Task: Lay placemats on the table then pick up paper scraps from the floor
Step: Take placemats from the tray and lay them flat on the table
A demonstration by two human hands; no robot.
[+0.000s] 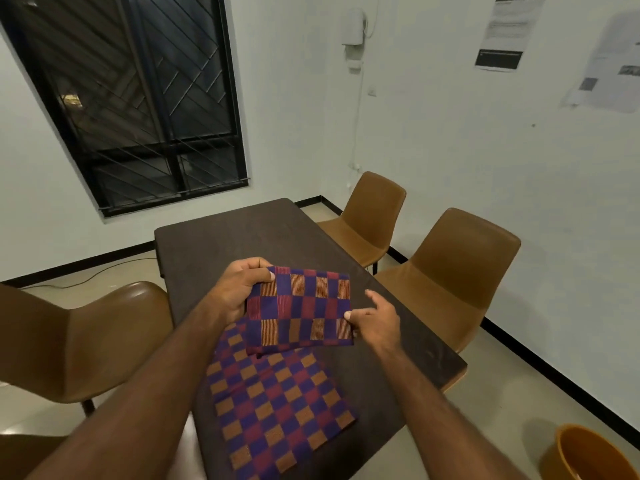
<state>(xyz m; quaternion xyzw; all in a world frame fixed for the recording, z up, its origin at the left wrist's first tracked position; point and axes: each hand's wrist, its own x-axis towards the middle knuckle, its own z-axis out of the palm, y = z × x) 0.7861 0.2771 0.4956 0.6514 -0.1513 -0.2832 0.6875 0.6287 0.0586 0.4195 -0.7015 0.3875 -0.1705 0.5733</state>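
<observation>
A folded placemat (301, 308) in a blue, maroon and orange check hangs above the dark brown table (249, 233). My left hand (239, 289) grips its upper left corner. My right hand (375, 318) pinches its right edge between thumb and fingers. Below it a second checked placemat (277, 407) lies spread flat on the near end of the table, its far edge hidden under the held one. No paper scraps show on the visible floor.
Two brown chairs (374, 216) (457, 271) stand along the table's right side, and another brown chair (79, 341) on the left. An orange bucket (585, 452) sits on the floor at the bottom right. A dark barred window (138, 98) is behind.
</observation>
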